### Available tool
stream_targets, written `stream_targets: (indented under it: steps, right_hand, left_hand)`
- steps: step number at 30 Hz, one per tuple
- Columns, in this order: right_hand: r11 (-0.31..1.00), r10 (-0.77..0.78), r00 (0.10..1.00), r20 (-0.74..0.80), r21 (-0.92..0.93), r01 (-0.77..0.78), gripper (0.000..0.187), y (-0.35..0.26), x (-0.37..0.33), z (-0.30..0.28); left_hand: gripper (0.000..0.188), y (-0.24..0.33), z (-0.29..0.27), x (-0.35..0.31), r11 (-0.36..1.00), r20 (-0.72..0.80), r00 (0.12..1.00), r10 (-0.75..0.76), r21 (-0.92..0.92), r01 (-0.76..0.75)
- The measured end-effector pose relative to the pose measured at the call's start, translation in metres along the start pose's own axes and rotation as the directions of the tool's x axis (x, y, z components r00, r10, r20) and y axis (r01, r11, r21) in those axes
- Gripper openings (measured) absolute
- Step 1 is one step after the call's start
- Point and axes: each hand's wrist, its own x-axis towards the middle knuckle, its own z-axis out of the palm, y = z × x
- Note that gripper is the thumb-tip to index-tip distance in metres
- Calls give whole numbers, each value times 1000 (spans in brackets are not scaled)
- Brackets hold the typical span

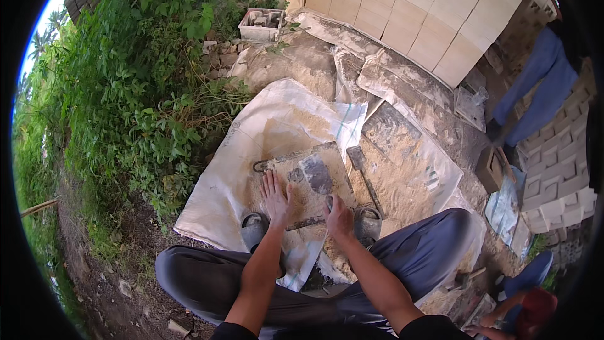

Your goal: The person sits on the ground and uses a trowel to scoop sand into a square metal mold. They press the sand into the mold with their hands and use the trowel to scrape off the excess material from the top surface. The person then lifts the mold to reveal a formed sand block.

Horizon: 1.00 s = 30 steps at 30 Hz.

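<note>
Spilling in from the left, green plants (145,101) reach the edge of the white sheet (211,195), which lies spread under your work, probably so that it catches the loose tan powder (308,121). Your left hand (275,199) rests palm down on the left part of the flat, dark-edged board (340,179), apparently to steady it; its fingers lie straight and slightly spread, pointing to the far side, and no object shows in its grip. The board sits just beyond your feet, between your parted knees, where both arms can reach it. At its middle lies the trowel (316,174), its blade pointing far and slightly left. Your right hand (340,219) curls round the handle at the near right edge, seemingly for control of the blade's angle, with the forearm slanting in from the near right. Just right of the board, a long-handled flat tool (366,179) rests on the powder, likely left within reach. Farther right, patterned blocks (553,167) stand stacked near another person's legs (535,85).
</note>
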Motion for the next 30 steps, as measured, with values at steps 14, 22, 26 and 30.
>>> stream_targets:
  steps: [14, 22, 26, 30]
  right_hand:
    - [973, 175, 984, 35, 149, -179, 29, 83, -43, 14]
    - [991, 125, 961, 245, 23, -135, 26, 33, -73, 49]
    - [992, -83, 962, 259, 112, 55, 25, 1, -76, 64]
    - [976, -180, 957, 227, -78, 203, 24, -34, -61, 30]
  left_hand:
    - [52, 22, -2, -48, 954, 203, 936, 286, -156, -257]
    - [52, -1, 3, -68, 886, 61, 998, 4, -462, 25]
    - [52, 1, 3, -67, 799, 44, 992, -115, -590, 119]
    - [53, -14, -2, -65, 716, 60, 955, -291, -648, 259]
